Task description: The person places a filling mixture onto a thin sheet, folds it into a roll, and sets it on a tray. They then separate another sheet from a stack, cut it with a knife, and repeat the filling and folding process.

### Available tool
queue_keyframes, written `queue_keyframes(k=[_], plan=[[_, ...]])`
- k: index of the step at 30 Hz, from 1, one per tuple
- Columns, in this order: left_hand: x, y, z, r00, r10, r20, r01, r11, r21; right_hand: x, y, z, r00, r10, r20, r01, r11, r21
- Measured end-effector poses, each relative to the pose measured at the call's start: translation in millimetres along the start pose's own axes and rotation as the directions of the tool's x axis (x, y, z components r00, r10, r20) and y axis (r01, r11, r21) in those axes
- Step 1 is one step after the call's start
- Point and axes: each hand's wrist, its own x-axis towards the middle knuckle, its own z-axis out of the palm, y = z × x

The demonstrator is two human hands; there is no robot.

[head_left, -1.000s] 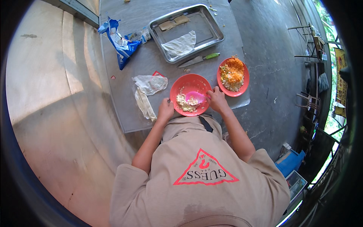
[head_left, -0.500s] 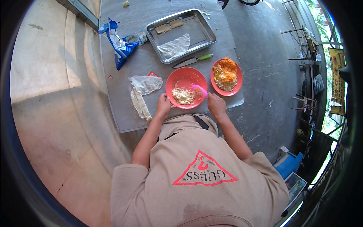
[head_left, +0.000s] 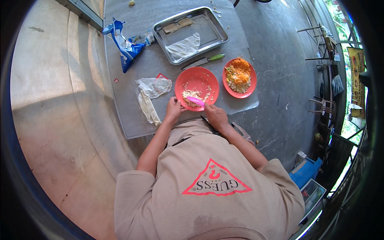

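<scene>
A red plate (head_left: 200,80) lies before me with a pale, crumbly mixture (head_left: 187,95) at its lower left and specks across its surface. My left hand (head_left: 173,109) grips the plate's near-left rim. In my right hand (head_left: 216,116), at the near rim, is a bright pink spoon (head_left: 195,101); its head rests low over the mixture and partly covers it. To the right stands a second red plate (head_left: 242,95), heaped with shredded orange food (head_left: 241,67) and paler bits. Beside my left hand lies a crumpled whitish sheet (head_left: 155,88).
Beyond the plates, a green-handled knife (head_left: 204,61) lies by a metal tray (head_left: 173,61) holding brown pieces and a white sheet. A blue plastic bag (head_left: 127,52) sits at the left. The grey table (head_left: 130,120) ends close to my waist; a chair (head_left: 322,106) is far right.
My right hand has moved left and slightly nearer, taking the pink spoon from the plate's right side to the mixture at lower left. The mixture is pushed left. My left hand keeps its place.
</scene>
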Motion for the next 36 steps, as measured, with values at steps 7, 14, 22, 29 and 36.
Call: queue_keyframes(k=[7, 14, 22, 29, 36], plan=[[-1.5, 3.8, 0.6, 0.999, 0.03, 0.018, -0.03, 1.0, -0.003, 0.9, 6.6, 2.0, 0.996, -0.058, 0.075, 0.067, 0.99, -0.122], [-0.3, -1.0, -0.2, 0.999, 0.04, 0.009, -0.04, 0.999, -0.004, 7.9, 1.7, -2.2, 0.998, -0.048, 0.049, 0.051, 0.997, -0.064], [2.0, -4.2, -0.4, 0.998, 0.055, 0.017, -0.056, 0.998, 0.027, 17.6, -5.4, -12.1, 0.988, 0.017, 0.154, -0.007, 0.998, -0.065], [0.6, -2.7, -2.3, 0.997, 0.07, 0.015, -0.07, 0.997, 0.039, 16.5, -4.1, -16.0, 0.995, 0.033, 0.099, -0.03, 0.999, -0.037], [-2.3, 0.7, 0.6, 0.998, 0.063, 0.006, -0.063, 0.998, 0.021, 25.4, 17.9, -25.5, 0.998, 0.062, -0.02, -0.062, 0.998, -0.025]])
